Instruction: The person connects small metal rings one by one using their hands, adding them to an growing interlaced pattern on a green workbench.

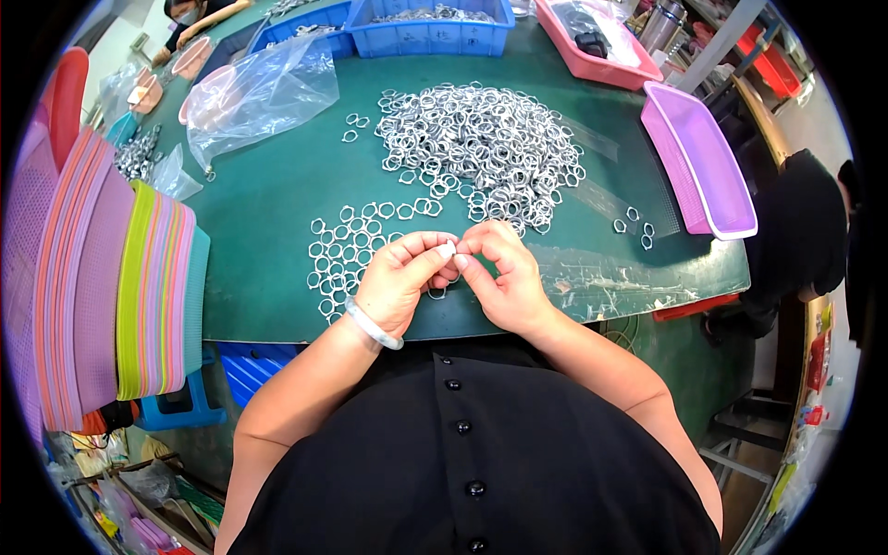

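Rings (347,248) near left seem done, far heap (476,143) not; left hand (396,277) and right hand (509,282) pinch one mostly hidden ring (455,248).

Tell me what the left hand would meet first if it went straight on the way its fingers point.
The left hand would most likely meet the right hand first; they look almost in contact, though depth there is unclear.
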Available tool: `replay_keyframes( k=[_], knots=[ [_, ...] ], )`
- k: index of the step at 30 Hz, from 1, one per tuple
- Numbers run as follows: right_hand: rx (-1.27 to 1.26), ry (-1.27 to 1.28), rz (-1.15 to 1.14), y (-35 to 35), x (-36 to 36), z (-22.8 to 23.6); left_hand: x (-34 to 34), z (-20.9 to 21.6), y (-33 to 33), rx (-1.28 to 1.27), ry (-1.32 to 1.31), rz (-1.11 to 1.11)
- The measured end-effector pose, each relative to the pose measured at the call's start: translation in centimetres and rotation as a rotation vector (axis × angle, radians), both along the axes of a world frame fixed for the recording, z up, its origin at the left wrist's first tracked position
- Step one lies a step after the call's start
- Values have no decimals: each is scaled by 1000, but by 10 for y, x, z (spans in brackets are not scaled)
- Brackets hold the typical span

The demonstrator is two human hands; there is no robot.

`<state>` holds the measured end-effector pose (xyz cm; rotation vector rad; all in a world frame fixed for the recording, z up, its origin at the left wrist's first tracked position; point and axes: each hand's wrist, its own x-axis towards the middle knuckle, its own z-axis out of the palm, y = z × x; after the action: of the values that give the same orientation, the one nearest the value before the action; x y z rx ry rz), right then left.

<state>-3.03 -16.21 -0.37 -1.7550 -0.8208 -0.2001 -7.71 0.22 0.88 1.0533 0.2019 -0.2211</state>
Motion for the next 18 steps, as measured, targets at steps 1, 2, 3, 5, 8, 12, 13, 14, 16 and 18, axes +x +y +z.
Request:
replay_keyframes(
  k=[1,2,3,5,8,12,13,14,16,18],
  knots=[
    [1,6,2,0,0,0,0,1,-1,5,8,1],
    [1,12,4,-1,0,0,0,1,-2,10,15,2],
    [1,12,3,-1,-1,0,0,2,-2,10,16,1],
    [8,28,-4,-1,-2,-1,1,3,-2,15,38,-7],
    [7,36,-2,-2,-2,0,1,2,-1,3,48,-24],
    [1,43,-5,-2,-3,-1,2,2,-1,-1,55,-29],
    [3,43,-10,-2,-3,-2,2,1,0,-1,58,-37],
    [5,43,-14,-2,-3,-2,2,0,0,-1,61,-44],
    [4,39,-13,-2,-3,-3,2,0,-1,-3,63,-47],
    [2,36,-12,-3,-3,-3,2,-1,-1,-5,65,-49]
  ],
)
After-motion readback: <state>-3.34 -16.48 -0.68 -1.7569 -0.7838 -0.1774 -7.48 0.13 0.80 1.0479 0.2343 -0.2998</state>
